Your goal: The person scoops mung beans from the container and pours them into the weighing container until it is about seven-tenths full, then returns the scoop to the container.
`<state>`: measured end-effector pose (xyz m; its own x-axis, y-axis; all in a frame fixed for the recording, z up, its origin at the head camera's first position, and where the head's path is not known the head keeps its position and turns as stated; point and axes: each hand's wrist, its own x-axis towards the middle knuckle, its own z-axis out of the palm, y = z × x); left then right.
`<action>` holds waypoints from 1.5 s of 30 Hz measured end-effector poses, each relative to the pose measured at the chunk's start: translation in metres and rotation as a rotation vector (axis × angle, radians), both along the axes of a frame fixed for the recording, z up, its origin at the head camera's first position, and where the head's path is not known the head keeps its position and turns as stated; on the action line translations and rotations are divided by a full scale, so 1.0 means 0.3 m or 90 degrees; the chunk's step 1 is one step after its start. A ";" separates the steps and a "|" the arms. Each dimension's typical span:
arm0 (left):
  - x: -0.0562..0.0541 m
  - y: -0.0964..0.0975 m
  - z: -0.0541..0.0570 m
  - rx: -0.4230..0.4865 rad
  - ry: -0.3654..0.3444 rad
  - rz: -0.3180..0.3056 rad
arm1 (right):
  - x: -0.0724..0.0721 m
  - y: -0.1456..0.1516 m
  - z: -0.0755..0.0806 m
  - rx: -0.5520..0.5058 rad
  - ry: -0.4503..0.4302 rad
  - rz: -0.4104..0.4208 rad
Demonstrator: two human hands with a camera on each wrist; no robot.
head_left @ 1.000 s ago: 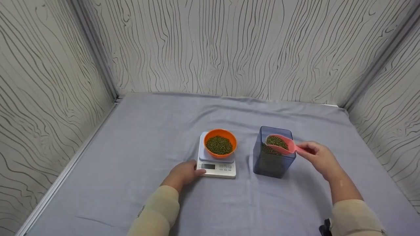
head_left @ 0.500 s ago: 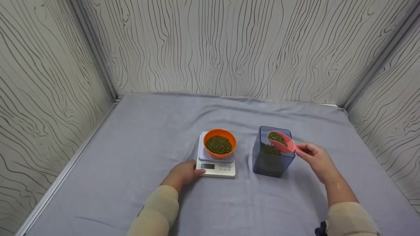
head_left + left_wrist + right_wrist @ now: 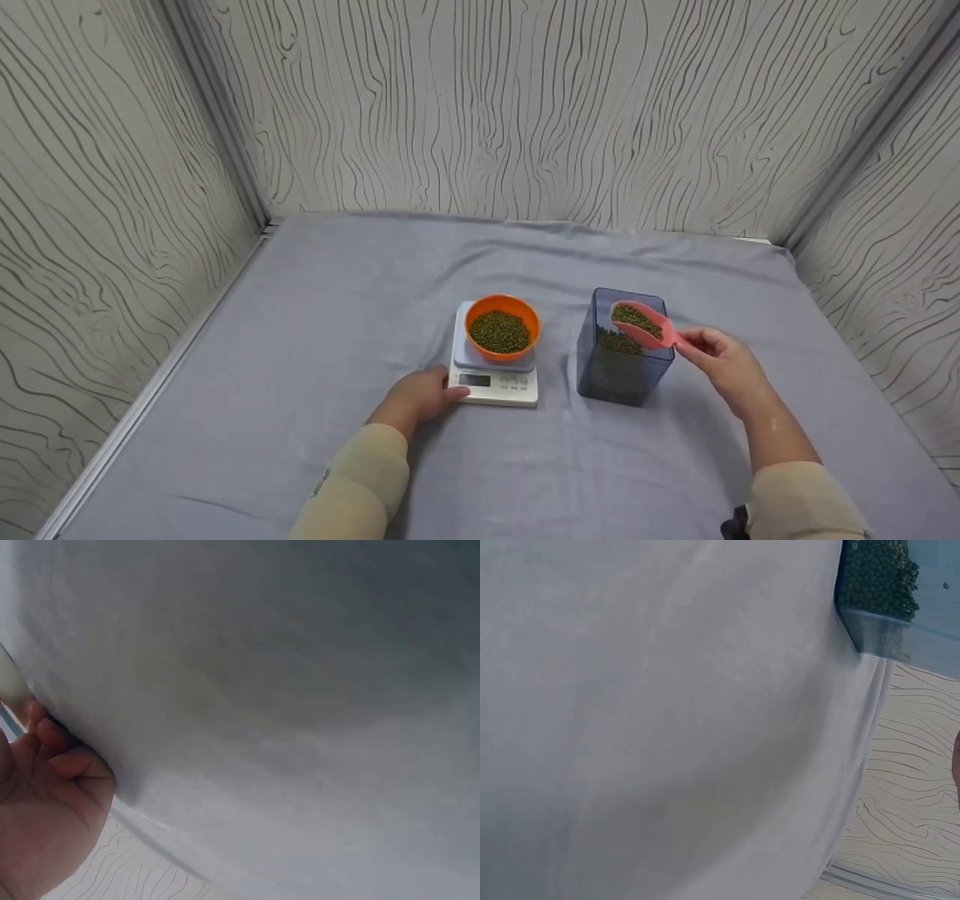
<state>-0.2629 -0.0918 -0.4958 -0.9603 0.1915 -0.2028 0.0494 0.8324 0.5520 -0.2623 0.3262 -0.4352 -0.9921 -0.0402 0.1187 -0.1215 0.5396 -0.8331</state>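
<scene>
My right hand (image 3: 727,367) pinches the handle of a pink scoop (image 3: 667,335). Green mung beans (image 3: 636,318) lie in the scoop, which is tilted over the mouth of a translucent blue-grey container (image 3: 619,379). More beans are inside that container, also seen in the right wrist view (image 3: 877,581). My left hand (image 3: 420,394) grips the left front edge of a white kitchen scale (image 3: 495,394), thumb on top beside the display. In the left wrist view its fingers (image 3: 79,763) are curled. An orange bowl (image 3: 502,355) of mung beans sits on the scale's platform.
A grey cloth (image 3: 300,337) with some wrinkles covers the table. Wood-grain-patterned panels (image 3: 480,112) stand at the back and both sides, with metal framing (image 3: 217,112) at the corners. A small dark object (image 3: 735,523) shows by the right sleeve.
My right hand has shifted slightly left, and the scoop's front end has risen and tilted above the container. The left hand, scale and bowl look unchanged.
</scene>
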 end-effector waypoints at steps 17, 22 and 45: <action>0.002 -0.002 0.005 0.012 0.004 -0.002 | -0.041 -0.089 0.117 0.080 0.053 -0.024; 0.002 -0.004 0.004 0.012 0.002 -0.001 | -0.052 -0.167 0.157 0.110 0.037 -0.014; 0.008 -0.001 0.004 -0.007 0.018 -0.010 | -0.085 -0.378 0.177 0.288 0.173 0.057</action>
